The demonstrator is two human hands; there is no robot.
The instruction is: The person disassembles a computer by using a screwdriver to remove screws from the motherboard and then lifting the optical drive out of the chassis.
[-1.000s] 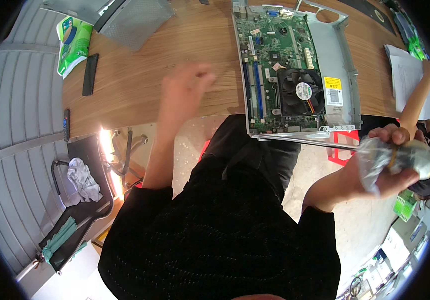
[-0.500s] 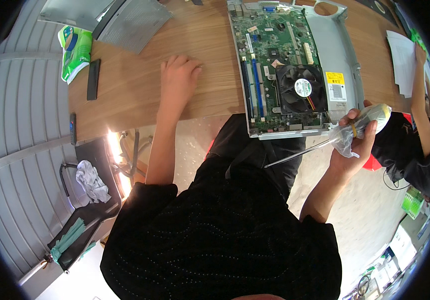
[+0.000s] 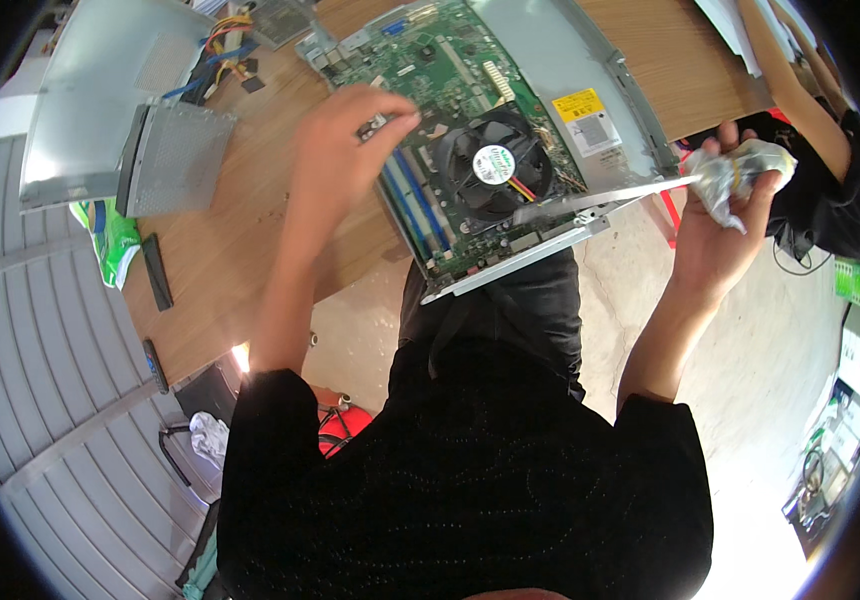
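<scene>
My right hand (image 3: pixel 725 225) is closed around a screwdriver (image 3: pixel 640 190) whose handle is wrapped in clear plastic. Its long shaft points left, and the tip appears over the near edge of a green motherboard (image 3: pixel 430 75). The board lies in an open metal computer case (image 3: pixel 640 110), with a black cooling fan (image 3: pixel 495 165) mounted on it. Over the board's left edge, my left hand (image 3: pixel 345 135) is slightly blurred, thumb and forefinger tips brought together. Whether anything sits between those fingertips is hidden.
A grey metal cover (image 3: pixel 100 110), a perforated metal box (image 3: pixel 185 160) and coloured cables (image 3: pixel 225 55) occupy the far left of the wooden table (image 3: pixel 240 260). A green packet (image 3: pixel 115 245) and a black bar (image 3: pixel 157 270) lie nearby. Another person's arm (image 3: pixel 800 100) reaches in at right.
My left hand has lifted from the table to above the board's left edge. The screwdriver has swung up from below the case to over its near edge. The whole view has turned.
</scene>
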